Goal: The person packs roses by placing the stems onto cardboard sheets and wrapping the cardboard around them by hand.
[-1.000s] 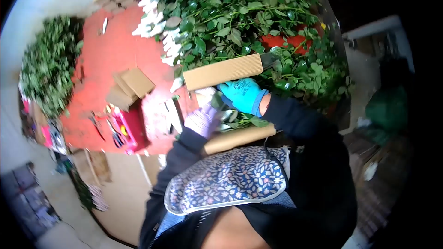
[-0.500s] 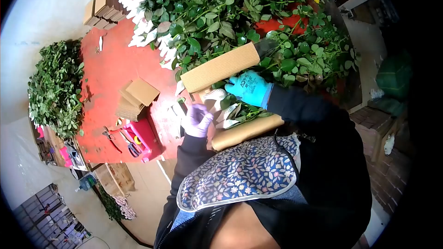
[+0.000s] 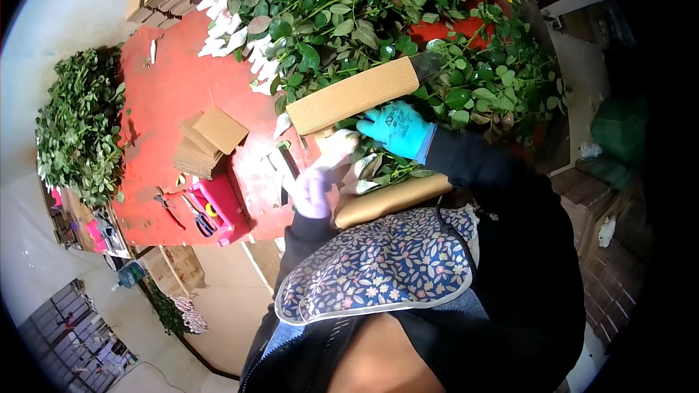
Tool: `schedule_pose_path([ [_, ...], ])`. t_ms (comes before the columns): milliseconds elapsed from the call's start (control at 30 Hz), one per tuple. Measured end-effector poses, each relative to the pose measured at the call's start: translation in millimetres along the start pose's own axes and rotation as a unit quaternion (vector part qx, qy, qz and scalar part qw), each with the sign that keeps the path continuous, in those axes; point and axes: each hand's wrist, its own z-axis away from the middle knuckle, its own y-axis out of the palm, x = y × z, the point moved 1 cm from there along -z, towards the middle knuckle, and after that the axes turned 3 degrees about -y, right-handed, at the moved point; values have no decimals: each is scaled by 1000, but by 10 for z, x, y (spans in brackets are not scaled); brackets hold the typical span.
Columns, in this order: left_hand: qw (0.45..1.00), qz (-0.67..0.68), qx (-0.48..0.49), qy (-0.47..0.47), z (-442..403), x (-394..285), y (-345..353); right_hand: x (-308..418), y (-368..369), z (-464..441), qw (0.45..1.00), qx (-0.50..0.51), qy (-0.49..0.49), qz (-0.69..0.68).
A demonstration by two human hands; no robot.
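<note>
My left hand [image 3: 313, 193], in a lavender glove, is smeared by motion beside the white-wrapped flower heads [image 3: 342, 147]; whether it holds anything is unclear. In a blue glove, my right hand [image 3: 397, 129] has its fingers curled over leafy rose stems [image 3: 393, 167] behind those heads. Its palm side is hidden. A corrugated cardboard piece [image 3: 353, 96] lies just beyond my right hand, against the foliage. Nearer my body is a folded or rolled brown cardboard piece [image 3: 393, 200], with the stems between the two.
Many roses with white-wrapped heads [image 3: 218, 22] are heaped along the back of the red table [image 3: 164, 94]. Cardboard sheets [image 3: 211, 138], a pink holder [image 3: 222, 211], pliers [image 3: 169, 207] and scissors [image 3: 200, 218] lie to the left. Another leafy bundle [image 3: 80, 124] stands at the far left.
My left hand has shifted slightly and is more blurred. My right hand stays over the stems. The whole view has moved a little.
</note>
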Motion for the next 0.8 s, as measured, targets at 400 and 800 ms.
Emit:
schedule_pose_path([
  [400,962,238,-36,-128,-229,-40,128,-123,-111,81,986,-77,-52,-139],
  [800,966,193,-168,-43,63,128,-304,-264,167,74,977,-107,-36,-181],
])
